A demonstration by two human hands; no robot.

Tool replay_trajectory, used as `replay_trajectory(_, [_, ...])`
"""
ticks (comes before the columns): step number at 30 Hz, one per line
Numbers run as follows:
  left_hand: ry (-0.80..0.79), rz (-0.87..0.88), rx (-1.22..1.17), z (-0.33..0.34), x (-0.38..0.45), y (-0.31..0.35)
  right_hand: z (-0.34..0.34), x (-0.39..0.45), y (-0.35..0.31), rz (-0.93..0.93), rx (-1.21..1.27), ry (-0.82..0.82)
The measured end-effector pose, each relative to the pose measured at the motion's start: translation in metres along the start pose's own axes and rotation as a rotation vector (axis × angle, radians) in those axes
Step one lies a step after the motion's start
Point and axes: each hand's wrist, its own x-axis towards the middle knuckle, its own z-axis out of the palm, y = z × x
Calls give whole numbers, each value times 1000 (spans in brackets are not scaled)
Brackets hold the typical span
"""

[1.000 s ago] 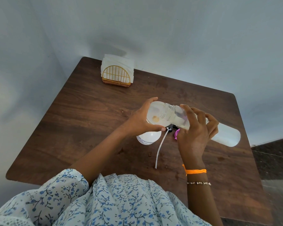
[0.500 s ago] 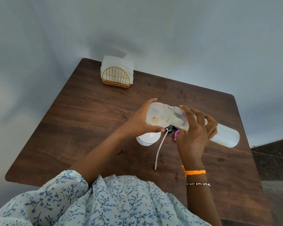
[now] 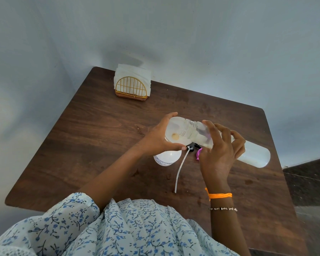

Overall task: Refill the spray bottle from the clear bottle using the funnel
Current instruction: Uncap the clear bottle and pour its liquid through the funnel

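A translucent funnel [image 3: 174,130] sits in the mouth of the white spray bottle [image 3: 166,157], which stands upright on the brown table [image 3: 92,145]. My left hand [image 3: 155,139] grips the funnel's rim. My right hand [image 3: 220,150] holds the long clear bottle [image 3: 251,154] tipped almost flat, its threaded mouth over the funnel. The spray head [image 3: 192,146], black with a purple trigger and a long white dip tube [image 3: 179,172], lies on the table between my hands, partly hidden.
A gold wire napkin holder [image 3: 131,87] with white napkins stands at the table's far left corner. Pale walls close in behind and to the left. The table's right edge drops to a dark floor [image 3: 310,182].
Hardly anything has moved. Both hands keep the same grip, and the clear bottle stays tipped over the funnel.
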Motion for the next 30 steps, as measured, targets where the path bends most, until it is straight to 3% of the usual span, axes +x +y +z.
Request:
replay_trajectory(21, [-21, -18, 8, -3, -3, 3, 3, 0, 4, 0, 25, -3])
replay_trajectory(25, [-47, -21, 14, -8, -6, 8, -6, 9, 1, 97, 260, -26])
replay_trajectory(30, [-103, -26, 84, -17, -5, 17, -38, 41, -1, 232, 763, -213])
